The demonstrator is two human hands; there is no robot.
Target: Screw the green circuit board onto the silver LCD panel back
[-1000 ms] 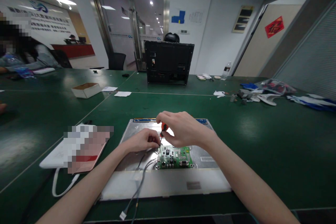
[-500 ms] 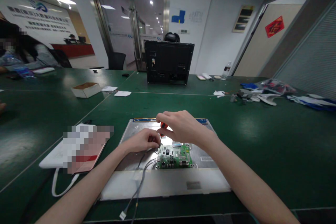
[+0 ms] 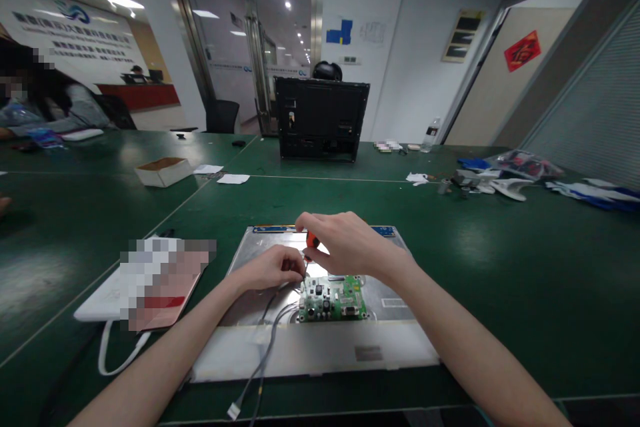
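A flat metal-backed display panel (image 3: 400, 340) lies on the green table, with a green circuit board (image 3: 334, 299) on it. My right hand (image 3: 345, 243) is wrapped round the orange-red handle of a screwdriver (image 3: 312, 240), held upright with its thin shaft pointing down at the board's upper left corner. My left hand (image 3: 280, 265) has its fingers pinched at that same corner, beside the shaft tip; what they hold, if anything, is hidden. Grey cables (image 3: 270, 340) run from the board's left side over the panel's front edge to a white plug (image 3: 233, 410).
A white device and a pink phone-like slab (image 3: 170, 300) with a white cable lie at left. Farther back are an open box (image 3: 164, 172), paper slips and a black monitor (image 3: 323, 119). Bags, gloves and small parts lie at right. A person sits at far left.
My right hand and the screwdriver handle have shifted very slightly. The left hand, panel and board look the same.
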